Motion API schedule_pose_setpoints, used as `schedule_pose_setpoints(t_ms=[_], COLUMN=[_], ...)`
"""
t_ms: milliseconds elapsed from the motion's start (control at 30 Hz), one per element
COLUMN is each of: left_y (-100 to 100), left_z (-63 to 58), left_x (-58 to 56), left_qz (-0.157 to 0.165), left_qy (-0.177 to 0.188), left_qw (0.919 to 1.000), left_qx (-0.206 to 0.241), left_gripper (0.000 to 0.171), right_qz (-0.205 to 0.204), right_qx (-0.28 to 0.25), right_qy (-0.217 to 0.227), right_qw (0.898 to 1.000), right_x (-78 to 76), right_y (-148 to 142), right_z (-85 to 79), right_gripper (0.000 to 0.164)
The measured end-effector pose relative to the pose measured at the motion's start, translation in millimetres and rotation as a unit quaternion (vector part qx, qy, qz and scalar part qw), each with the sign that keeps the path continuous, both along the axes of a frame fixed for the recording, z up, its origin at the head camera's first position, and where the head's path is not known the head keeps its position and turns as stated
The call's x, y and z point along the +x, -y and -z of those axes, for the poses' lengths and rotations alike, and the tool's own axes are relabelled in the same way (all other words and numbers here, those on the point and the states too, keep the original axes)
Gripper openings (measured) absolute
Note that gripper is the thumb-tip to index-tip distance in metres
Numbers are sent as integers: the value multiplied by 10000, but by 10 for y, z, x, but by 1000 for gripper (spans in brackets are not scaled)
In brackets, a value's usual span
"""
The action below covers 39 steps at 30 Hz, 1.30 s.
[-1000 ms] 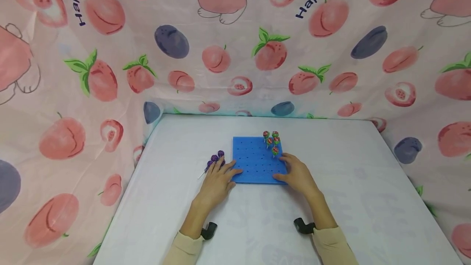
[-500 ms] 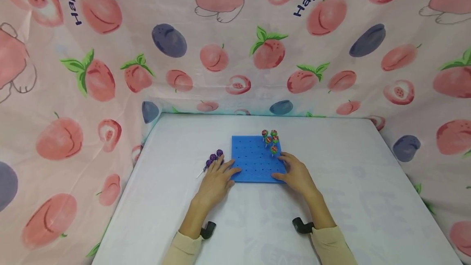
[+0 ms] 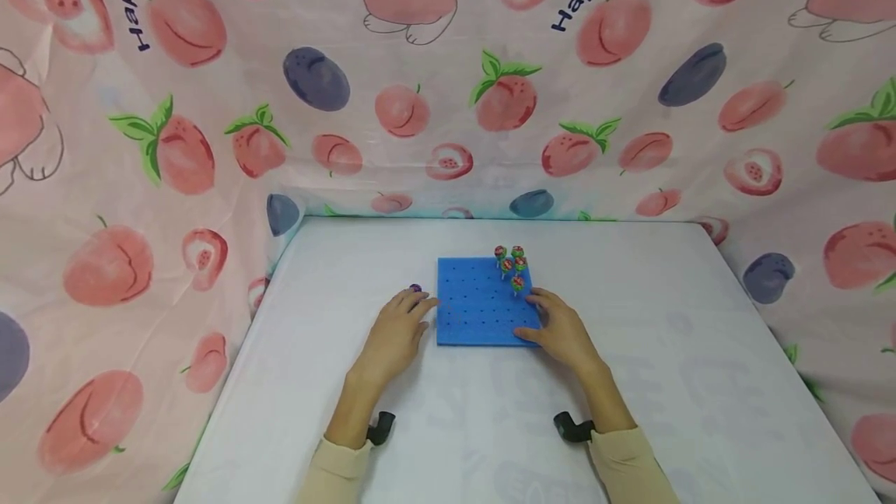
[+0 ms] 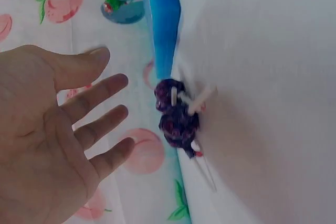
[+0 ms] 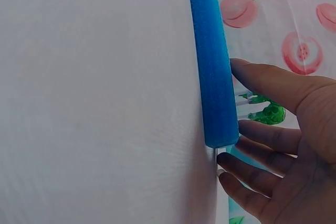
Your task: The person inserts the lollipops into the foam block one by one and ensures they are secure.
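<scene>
A square blue pegboard (image 3: 472, 313) dotted with small holes lies on the table. Several green-and-red lollipops (image 3: 517, 283) stand by their sticks in its far right corner. My left hand (image 3: 390, 334) hovers left of the board with its fingers spread, holding nothing. Beyond its fingertips in the left wrist view lie purple lollipops (image 4: 178, 127) with white sticks; the hand mostly hides them in the head view. At the board's near right corner, my right hand (image 3: 565, 334) rests, thumb on the top face and the relaxed fingers along the right side.
The white table (image 3: 700, 379) reaches back to a fruit-print cloth (image 3: 448, 115) hung along the far side and both flanks. A black wrist mount (image 3: 381, 428) sits on the left wrist, another mount (image 3: 574, 427) on the right.
My left hand has come off the board's left edge and shifted left, over the purple lollipops. The right hand stays in place at the board.
</scene>
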<state>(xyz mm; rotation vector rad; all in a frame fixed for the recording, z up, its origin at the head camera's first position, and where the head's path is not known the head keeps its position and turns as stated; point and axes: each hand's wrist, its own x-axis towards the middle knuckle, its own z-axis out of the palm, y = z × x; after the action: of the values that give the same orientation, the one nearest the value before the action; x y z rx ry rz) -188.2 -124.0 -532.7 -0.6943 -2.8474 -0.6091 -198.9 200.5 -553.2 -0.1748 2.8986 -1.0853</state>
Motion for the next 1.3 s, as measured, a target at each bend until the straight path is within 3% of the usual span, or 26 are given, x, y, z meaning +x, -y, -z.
schedule_pose_setpoints(t_ms=[200,467,833,1300], left_y=[156,331,362,313], left_z=[-53,-76,34,113], left_x=[-100,-176,-246,-333], left_qz=[-731,-1264,-1272,-1533], left_qy=[103,847,1078,926], left_qw=[9973,9882,9859,9835], left_qx=[8,183,141,242], left_gripper=[40,32,31,28], right_qz=[3,-32,-63,-13], right_qx=[-43,-18,29,66], right_qy=[20,-37,-86,-74], right_qw=[10000,10000,9999,10000], right_x=[-5,8,20,24], right_y=[-7,-18,-9,-10], right_z=[-6,0,2,2], right_gripper=[75,74,73,74])
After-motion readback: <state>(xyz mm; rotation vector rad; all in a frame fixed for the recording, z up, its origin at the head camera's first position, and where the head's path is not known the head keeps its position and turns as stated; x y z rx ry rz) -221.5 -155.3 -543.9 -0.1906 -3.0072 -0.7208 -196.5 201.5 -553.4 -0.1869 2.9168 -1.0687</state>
